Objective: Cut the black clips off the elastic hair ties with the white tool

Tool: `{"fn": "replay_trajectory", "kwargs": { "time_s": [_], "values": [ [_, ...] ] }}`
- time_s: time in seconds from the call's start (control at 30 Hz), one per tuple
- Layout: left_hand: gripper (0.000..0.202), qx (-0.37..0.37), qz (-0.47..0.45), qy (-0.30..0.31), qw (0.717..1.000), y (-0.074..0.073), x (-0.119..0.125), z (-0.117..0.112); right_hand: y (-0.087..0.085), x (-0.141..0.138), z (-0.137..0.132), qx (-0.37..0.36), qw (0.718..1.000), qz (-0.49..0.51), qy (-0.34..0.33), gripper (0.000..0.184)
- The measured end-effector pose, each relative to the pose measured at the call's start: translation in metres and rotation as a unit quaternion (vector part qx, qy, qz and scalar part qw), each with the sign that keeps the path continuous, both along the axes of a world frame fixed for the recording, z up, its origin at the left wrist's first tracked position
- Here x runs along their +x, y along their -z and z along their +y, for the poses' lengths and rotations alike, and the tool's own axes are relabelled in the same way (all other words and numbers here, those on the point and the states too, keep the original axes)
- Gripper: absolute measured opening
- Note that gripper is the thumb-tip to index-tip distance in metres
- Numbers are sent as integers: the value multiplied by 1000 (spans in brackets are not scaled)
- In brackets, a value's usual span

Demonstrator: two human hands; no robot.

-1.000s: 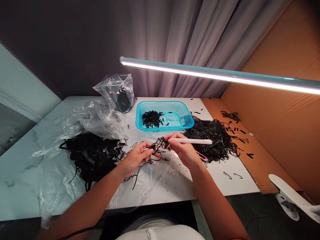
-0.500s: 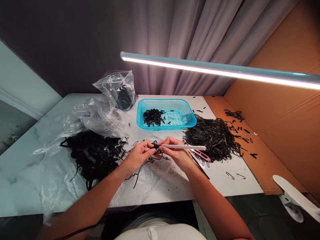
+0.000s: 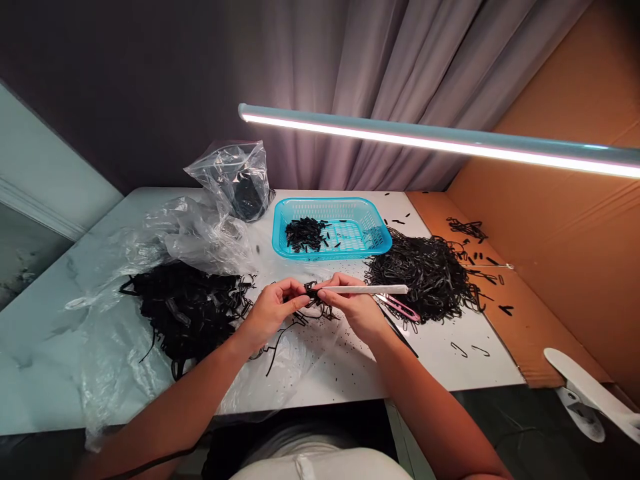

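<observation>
Desk: white table (image 3: 480,373) with faint grey marbling on the left, dark specks (image 3: 345,337) sprinkled across the bit right in front of me, and 2 thin black hooks (image 3: 467,350) lying near its right end.
Right edge: brown cardboard (image 3: 520,347) flat on that end, with more standing up as a wall, and a few loose black bits on the flat part.
Room: greyish curtain (image 3: 340,87) hanging behind the desk, 1 lit tube lamp (image 3: 425,139) slanting across above it. Pretty dim past that, tbh.
Plastic: crumpled clear sheeting (image 3: 200,233) all over the left side, plus a clear bag (image 3: 250,193) at the back with something dark inside.
Black bunch: small, tangled, looks like thin loops; it's between my fingertips, over the table and in front of the basket. Black bunch (image 3: 312,293) is half covered by my fingers, so I can't make out the exact shape.
Left grip: my left hand (image 3: 274,308) is pinching the bunch, thumb against fingers.
Right grip: my right hand (image 3: 356,308) is closed around a white stick (image 3: 370,289), its near end right at the bunch.
Neighbours: blue basket (image 3: 330,255) with short black pieces (image 3: 305,235) inside, 1 black heap on each side, and a pink-handled tool (image 3: 403,309) beside the right heap (image 3: 425,273).
</observation>
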State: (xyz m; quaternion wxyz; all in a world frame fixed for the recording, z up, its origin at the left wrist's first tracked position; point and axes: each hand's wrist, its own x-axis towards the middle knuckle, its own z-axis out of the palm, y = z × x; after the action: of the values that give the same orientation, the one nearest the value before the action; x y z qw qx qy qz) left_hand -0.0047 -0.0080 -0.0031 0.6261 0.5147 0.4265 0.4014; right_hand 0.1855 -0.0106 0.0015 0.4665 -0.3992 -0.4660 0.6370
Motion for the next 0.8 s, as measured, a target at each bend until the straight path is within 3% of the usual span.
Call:
{"fn": "replay_trajectory", "kwargs": {
  "time_s": [0.23,0.5,0.67,0.8],
  "values": [
    [19,-3,-28,-11,1000,4,1,1,3,-4,-1,7,1000,18,5,25],
    [20,18,-59,-33,998,14,1,4,-5,-14,-9,52,995,-67,43,19],
    [26,-14,-162,-1,987,18,0,6,-9,-16,-12,26,998,-21,45,19],
    [25,15,-209,28,977,21,2,8,-11,-15,-13,4,999,30,27,26]
  ]
}}
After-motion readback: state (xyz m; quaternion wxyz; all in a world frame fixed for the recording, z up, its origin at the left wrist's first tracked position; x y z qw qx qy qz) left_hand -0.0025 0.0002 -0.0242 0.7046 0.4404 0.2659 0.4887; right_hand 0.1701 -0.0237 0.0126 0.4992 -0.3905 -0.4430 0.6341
